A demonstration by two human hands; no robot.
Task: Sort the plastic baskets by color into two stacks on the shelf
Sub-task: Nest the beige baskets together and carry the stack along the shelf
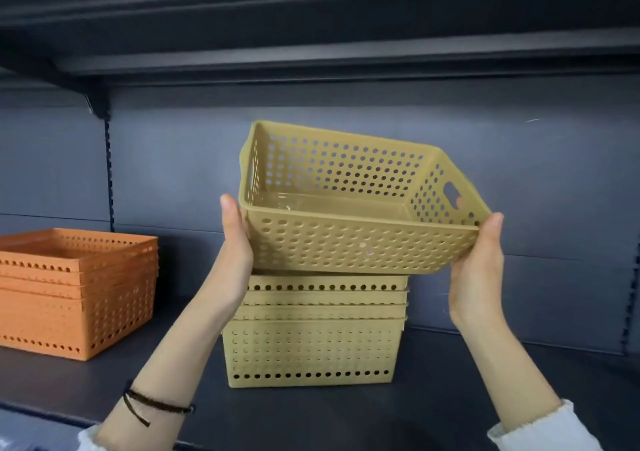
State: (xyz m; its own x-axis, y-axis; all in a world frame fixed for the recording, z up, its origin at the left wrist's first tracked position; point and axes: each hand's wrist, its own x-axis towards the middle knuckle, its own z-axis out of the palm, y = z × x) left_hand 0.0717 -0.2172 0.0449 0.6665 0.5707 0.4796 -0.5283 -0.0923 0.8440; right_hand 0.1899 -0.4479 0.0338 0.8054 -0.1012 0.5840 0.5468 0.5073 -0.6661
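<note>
I'm watching the stacking step for the yellow lot. Both grips are holding one yellow basket (360,242) in the air, just above the yellow stack (311,346), which is sitting mid-shelf (485,384). The left grip (235,242) is clasping the near-left corner, thumb lying up along the rim, fingers hidden behind the side wall. The right grip (479,267) is clasping the near-right corner, thumb at the rim, and a fingertip is showing thru the handle slot. The basket is tilting and turned a bit vs the stack, so it's not nesting yet. I can't tell whether its underside is brushing the top rim.

Next move, imo: it's needing levelling and squaring w/ the stack, then lowering straight so it's dropping into the top basket w/o catching a rim.

Containers: the held basket is showing nothing inside, only a shine on its floor. The held one is hiding the inside of the yellow stack. The orange stack (79,294), several nested, is sitting well apart at the shelf's left, and its top basket is looking empty. No loose baskets are showing, so I'm judging the sort nearly done.
</note>
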